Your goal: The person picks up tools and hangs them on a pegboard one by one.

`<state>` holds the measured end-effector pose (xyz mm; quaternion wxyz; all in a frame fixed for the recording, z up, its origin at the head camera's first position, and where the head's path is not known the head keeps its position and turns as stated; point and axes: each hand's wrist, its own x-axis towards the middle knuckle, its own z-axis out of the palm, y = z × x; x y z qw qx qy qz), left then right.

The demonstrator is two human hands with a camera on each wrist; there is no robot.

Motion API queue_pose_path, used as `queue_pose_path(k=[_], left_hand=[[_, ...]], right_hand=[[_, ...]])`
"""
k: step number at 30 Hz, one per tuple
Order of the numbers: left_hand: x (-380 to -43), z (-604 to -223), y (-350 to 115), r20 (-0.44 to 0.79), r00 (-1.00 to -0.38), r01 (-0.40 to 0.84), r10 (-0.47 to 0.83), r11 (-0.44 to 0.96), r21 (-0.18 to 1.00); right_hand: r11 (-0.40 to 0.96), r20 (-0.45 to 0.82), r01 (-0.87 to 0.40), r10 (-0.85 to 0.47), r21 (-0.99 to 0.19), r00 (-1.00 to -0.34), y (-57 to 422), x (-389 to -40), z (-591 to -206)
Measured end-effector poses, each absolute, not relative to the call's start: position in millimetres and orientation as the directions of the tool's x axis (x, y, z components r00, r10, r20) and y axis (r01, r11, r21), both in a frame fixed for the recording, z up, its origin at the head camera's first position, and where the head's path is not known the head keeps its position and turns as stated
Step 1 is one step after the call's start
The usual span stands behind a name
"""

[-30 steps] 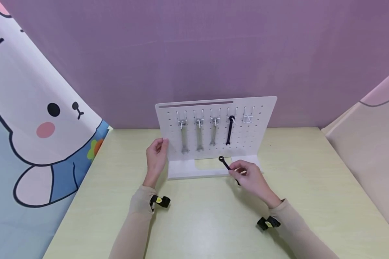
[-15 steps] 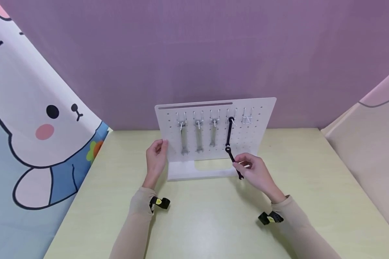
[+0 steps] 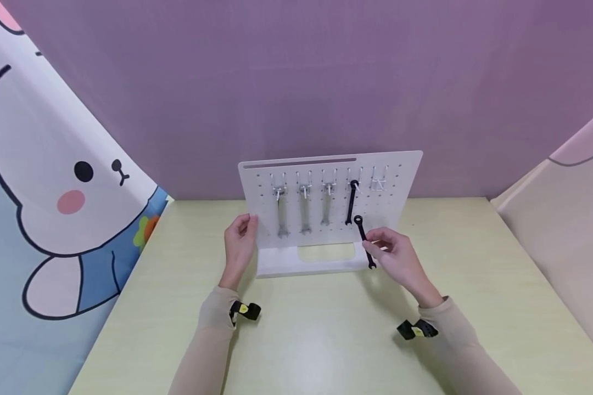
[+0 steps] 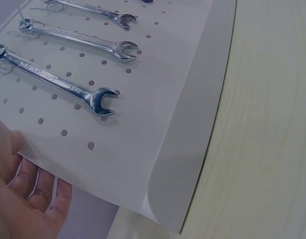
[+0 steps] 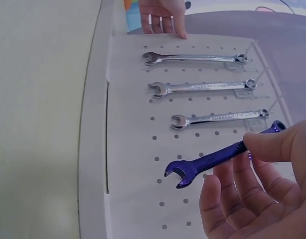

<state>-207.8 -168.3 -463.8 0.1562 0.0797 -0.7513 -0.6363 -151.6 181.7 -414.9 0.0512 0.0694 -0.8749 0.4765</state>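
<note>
My right hand pinches a dark combination wrench between thumb and fingers, in front of the lower right of a white pegboard. The wrench's ring end points up and its open end down. In the right wrist view this wrench looks blue-purple. My left hand grips the pegboard's left edge, thumb at the front and the other fingers partly behind. Three silver wrenches hang on hooks on the left and middle of the board. A black wrench hangs to their right.
Right of the hanging black wrench a wire hook sticks out of the board. The board's white base stands on a pale wooden table. Behind rises a purple cloth, with a cartoon-printed cloth at the left.
My right hand has moved up and slightly right with the wrench, which has turned more upright. The left hand stays at the board's edge.
</note>
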Motion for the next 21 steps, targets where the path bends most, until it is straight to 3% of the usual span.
queue_pose_path(k=[21], left_hand=[[-210, -467, -169, 0.171, -0.932, 0.113, -0.319, 0.192, 0.975]], right_hand=[[0.406, 0.121, -0.112, -0.003, -0.907, -0.993, 195, -157, -391]])
